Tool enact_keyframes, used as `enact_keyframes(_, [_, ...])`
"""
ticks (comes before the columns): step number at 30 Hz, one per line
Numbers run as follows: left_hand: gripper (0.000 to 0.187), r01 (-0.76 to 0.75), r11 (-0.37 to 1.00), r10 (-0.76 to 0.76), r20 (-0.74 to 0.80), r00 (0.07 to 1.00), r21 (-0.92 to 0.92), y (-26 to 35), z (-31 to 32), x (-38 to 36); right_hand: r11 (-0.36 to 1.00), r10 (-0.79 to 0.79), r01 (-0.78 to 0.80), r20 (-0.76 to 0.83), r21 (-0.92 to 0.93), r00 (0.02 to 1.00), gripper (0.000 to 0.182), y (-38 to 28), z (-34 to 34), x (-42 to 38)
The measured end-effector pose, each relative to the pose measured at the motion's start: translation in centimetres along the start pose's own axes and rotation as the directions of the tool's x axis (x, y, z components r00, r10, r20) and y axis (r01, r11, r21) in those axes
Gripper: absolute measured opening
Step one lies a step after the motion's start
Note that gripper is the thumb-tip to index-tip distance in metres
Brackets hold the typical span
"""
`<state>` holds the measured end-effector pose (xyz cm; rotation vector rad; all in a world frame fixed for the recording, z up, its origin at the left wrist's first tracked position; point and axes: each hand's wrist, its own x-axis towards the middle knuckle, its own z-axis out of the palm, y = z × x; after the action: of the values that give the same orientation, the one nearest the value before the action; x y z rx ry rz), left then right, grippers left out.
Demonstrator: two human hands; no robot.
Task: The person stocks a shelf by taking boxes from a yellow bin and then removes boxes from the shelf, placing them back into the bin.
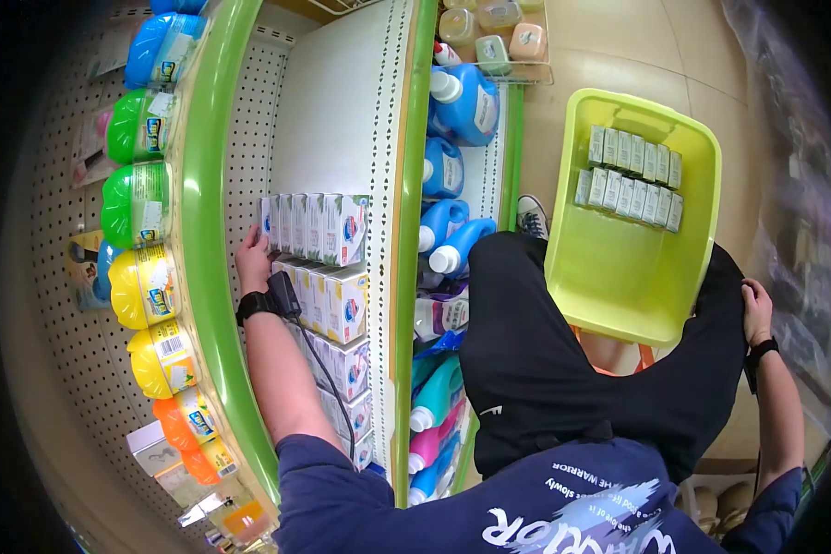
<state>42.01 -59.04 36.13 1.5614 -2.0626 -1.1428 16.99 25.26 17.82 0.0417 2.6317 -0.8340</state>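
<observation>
My left hand [253,260] is inside the shelf, its fingers closed on the end box [266,218] of a row of small white cartons. The other cartons of that row [316,227] stand side by side, touching. Below them is a row with yellow markings [328,300], then white-and-purple cartons [346,365]. A black wrist strap and a small black device [284,294] with a cable are at my left wrist. My right hand [757,312] rests on my right knee, fingers loosely extended, holding nothing.
A yellow-green basket [637,309] stands between my knees, with two rows of small white cartons [626,198]. Blue detergent bottles [471,103] line the lower shelf. Colourful air-freshener tubs [143,208] stand behind the green shelf edge [200,212]. Plastic sheeting [785,166] hangs at right.
</observation>
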Motion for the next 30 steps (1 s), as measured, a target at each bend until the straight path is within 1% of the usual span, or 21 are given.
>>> enact_keyframes(1, [0.042, 0.046, 0.998, -0.045, 0.027, 0.999, -0.035, 0.1, -0.1, 0.1, 1.000, 0.004, -0.004, -0.002, 0.019, 1.000, 0.034, 0.2, 0.0, 0.0])
enact_keyframes(3, [0.044, 0.032, 0.999, -0.030, 0.043, 0.999, -0.038, 0.1, -0.2, 0.4, 0.999, 0.007, -0.007, -0.009, 0.042, 1.000, 0.034, 0.2, 0.0, -0.1])
enact_keyframes(5, [0.045, 0.016, 0.999, -0.013, 0.060, 0.998, -0.045, -0.5, 0.0, 0.7, 1.000, -0.005, 0.006, -0.011, 0.012, 1.000, 0.033, 0.0, -0.2, -0.2])
enact_keyframes(7, [0.046, -0.121, 0.992, 0.120, 0.038, 0.992, 0.036, -1.5, -0.1, 1.0, 1.000, -0.004, 0.004, -0.018, 0.010, 1.000, 0.034, -0.1, -0.2, -0.3])
enact_keyframes(8, [0.046, -0.131, 0.991, 0.130, 0.040, 0.991, 0.035, -1.6, -0.2, 1.0, 1.000, -0.003, 0.003, -0.020, 0.004, 1.000, 0.034, -0.2, -0.2, -0.4])
enact_keyframes(11, [0.046, -0.101, 0.995, 0.102, 0.031, 0.994, -0.015, -1.6, 0.1, 1.1, 1.000, -0.015, 0.016, -0.022, 0.026, 1.000, 0.034, 0.0, -0.1, -0.5])
enact_keyframes(15, [0.046, -0.091, 0.996, 0.090, 0.019, 0.996, 0.018, -1.3, 0.4, 0.7, 0.999, -0.004, 0.005, -0.028, 0.040, 1.000, 0.034, 0.3, 0.0, -0.5])
enact_keyframes(17, [0.048, -0.140, 0.987, 0.137, 0.043, 0.990, 0.081, -2.6, -0.5, 2.1, 1.000, -0.017, 0.018, -0.038, 0.020, 0.999, 0.034, -0.5, -0.2, -0.8])
enact_keyframes(19, [0.047, -0.158, 0.963, 0.155, 0.030, 0.987, 0.220, -2.0, -0.6, 2.2, 0.999, -0.005, 0.008, -0.053, 0.054, 0.999, 0.035, -1.6, -0.2, -1.2])
enact_keyframes(20, [0.048, -0.157, 0.959, 0.169, -0.030, 0.985, 0.238, -1.5, -0.4, 1.9, 0.986, 0.148, -0.151, 0.049, 0.068, 0.988, 0.035, -2.9, -0.6, -1.2])
enact_keyframes(21, [0.048, -0.154, 0.957, 0.178, -0.077, 0.981, 0.247, -1.8, 0.0, 1.8, 0.999, 0.045, -0.045, -0.004, 0.028, 0.999, 0.035, -3.0, -0.5, -1.2])
enact_keyframes(22, [0.050, -0.198, 0.937, 0.229, -0.080, 0.970, 0.288, -3.6, -0.4, 3.4, 0.999, 0.026, -0.025, -0.026, 0.037, 0.999, 0.035, -4.3, -0.8, -1.8])
enact_keyframes(23, [0.052, -0.076, 0.978, 0.097, -0.099, 0.990, 0.196, 1.9, 2.4, -2.1, 0.997, 0.062, -0.062, -0.021, 0.041, 0.998, 0.036, -4.4, -0.9, -1.9])
enact_keyframes(24, [0.052, -0.318, 0.861, 0.406, -0.159, 0.900, 0.398, -1.2, 1.0, 2.8, 0.996, 0.054, -0.055, -0.024, -0.068, 0.998, 0.037, -4.2, -1.1, -1.7])
enact_keyframes(25, [0.047, -0.444, 0.678, 0.639, -0.170, 0.751, 0.586, 0.7, 2.0, 1.5, 0.994, 0.046, -0.051, -0.054, -0.096, 0.997, 0.037, -3.8, -0.7, -1.8])
enact_keyframes(26, [0.041, -0.519, 0.460, 0.788, -0.062, 0.613, 0.720, 3.1, 3.2, -0.9, 0.992, 0.031, -0.040, -0.077, -0.118, 0.997, 0.037, -3.6, -0.5, -1.7])
enact_keyframes(27, [0.038, -0.618, 0.417, 0.860, -0.068, 0.506, 0.667, 6.8, 6.2, -5.4, 0.989, 0.067, -0.076, -0.077, -0.126, 0.995, 0.036, -3.7, -0.6, -1.8])
enact_keyframes(28, [0.037, -0.767, 0.328, 0.920, -0.002, 0.391, 0.551, 10.7, 10.8, -12.2, 0.986, 0.101, -0.109, -0.068, -0.129, 0.993, 0.036, -4.2, -0.6, -1.9])
enact_keyframes(29, [0.037, -0.883, 0.219, 0.961, 0.064, 0.268, 0.415, 14.8, 15.3, -19.0, 0.984, 0.094, -0.101, -0.053, -0.146, 0.994, 0.036, -4.5, -0.8, -2.0])
enact_keyframes(30, [0.034, -0.957, 0.121, 0.980, 0.120, 0.157, 0.264, 15.3, 18.2, -21.7, 0.985, 0.102, -0.109, -0.056, -0.135, 0.993, 0.036, -4.5, -0.8, -2.0])
